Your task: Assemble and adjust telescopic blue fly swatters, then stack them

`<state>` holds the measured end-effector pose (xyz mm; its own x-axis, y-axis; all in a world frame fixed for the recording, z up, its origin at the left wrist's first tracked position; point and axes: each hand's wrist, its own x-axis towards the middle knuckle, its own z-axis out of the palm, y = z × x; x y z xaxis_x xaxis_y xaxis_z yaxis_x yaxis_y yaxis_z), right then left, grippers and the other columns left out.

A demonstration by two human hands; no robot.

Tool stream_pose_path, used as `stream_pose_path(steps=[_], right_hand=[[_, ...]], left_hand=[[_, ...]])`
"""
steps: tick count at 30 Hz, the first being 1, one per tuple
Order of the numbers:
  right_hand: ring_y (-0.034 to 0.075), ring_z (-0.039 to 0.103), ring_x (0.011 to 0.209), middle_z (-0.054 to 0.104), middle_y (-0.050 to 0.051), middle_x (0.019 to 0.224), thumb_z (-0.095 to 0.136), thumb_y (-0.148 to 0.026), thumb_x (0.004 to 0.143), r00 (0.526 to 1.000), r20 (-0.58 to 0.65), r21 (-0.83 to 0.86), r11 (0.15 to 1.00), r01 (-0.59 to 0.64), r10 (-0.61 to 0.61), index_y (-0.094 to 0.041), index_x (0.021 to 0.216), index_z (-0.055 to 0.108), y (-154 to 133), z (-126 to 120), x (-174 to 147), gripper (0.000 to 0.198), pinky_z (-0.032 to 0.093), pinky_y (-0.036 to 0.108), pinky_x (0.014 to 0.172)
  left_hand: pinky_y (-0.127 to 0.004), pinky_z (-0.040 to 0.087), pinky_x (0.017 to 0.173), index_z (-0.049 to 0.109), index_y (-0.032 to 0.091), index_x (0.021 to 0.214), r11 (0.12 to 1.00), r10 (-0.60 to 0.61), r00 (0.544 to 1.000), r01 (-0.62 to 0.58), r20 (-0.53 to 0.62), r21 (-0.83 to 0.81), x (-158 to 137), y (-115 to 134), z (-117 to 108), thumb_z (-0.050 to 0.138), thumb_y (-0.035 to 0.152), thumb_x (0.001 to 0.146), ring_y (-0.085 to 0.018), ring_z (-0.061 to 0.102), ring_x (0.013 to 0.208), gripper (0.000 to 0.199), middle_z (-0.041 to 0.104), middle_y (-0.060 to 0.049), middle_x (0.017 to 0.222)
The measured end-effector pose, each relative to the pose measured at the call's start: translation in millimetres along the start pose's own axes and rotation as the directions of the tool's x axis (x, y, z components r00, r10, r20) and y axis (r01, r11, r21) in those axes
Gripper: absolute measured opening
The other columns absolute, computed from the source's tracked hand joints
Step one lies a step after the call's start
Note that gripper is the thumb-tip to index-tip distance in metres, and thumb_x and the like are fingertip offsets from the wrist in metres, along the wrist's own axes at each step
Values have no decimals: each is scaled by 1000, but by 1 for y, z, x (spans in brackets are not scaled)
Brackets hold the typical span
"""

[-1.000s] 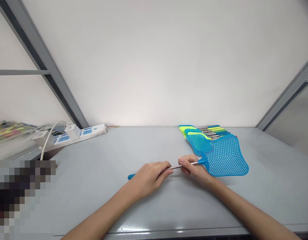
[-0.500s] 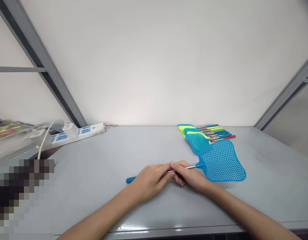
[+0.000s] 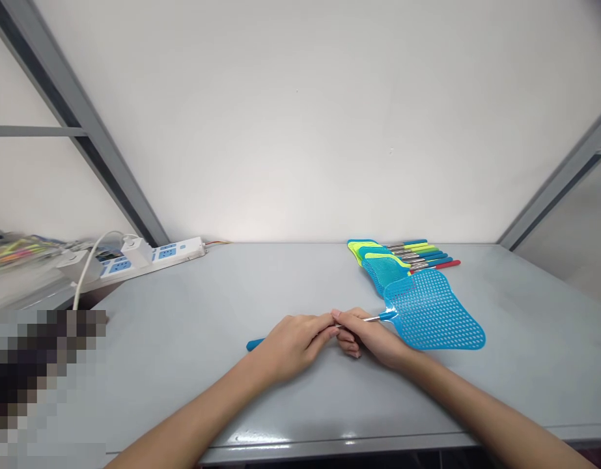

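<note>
A: Both hands are on it! A blue plastic swatter with a broad mesh head and a slim silvery metal shaft lies across the near middle of the scene, over the grey glossy surface.

B: What are the fingers doing?

A: Left hand: fingers closed around the swatter, thumb pressed along the shaft, the blue handle end poking out to the left. Right hand: closed on the metal as well, nearer the mesh, with its lower fingers curled under. The two hands meet at the middle, fingertips touching or very nearly so.

B: And that mesh head?

A: Out to the right of the right hand, tilted, its far edge overlapping our view of a stack of blue and yellow-green mesh swatters. Whether the two touch, I can't tell.

B: Tidy stack, that! Heads to the left, handles fanned to the right in blue and yellow-green, and one red handle nearest.

A: Over on the far left, a long white power strip with blue socket panels, a boxy white plug seated in it, and a white cable arching toward us.
</note>
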<state>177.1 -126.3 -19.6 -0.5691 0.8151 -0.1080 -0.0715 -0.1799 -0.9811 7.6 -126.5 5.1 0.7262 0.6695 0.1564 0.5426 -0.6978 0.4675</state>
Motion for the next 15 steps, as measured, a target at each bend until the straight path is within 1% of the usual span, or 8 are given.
stream_pose_path(steps=[10, 15], right_hand=[[5, 29, 38, 31, -6, 43, 40, -43, 80, 999, -3, 82, 996, -43, 43, -16, 52, 35, -2, 2, 0, 39, 20, 20, 39], [6, 30, 38, 33, -5, 43, 38, -42, 81, 999, 1, 72, 996, -47, 47, -16, 52, 37, -2, 2, 0, 39, 21, 21, 39]], left_hand=[[-22, 39, 66, 51, 23, 99, 1000, 7, 1000, -7, 0, 1, 1, -2, -1, 24, 30, 88, -14, 57, 74, 30, 62, 0, 87], [-22, 38, 65, 50, 24, 100, 1000, 13, 1000, -13, -1, 12, 1, -3, -1, 23, 29, 88, -13, 56, 72, 29, 62, 1, 84]])
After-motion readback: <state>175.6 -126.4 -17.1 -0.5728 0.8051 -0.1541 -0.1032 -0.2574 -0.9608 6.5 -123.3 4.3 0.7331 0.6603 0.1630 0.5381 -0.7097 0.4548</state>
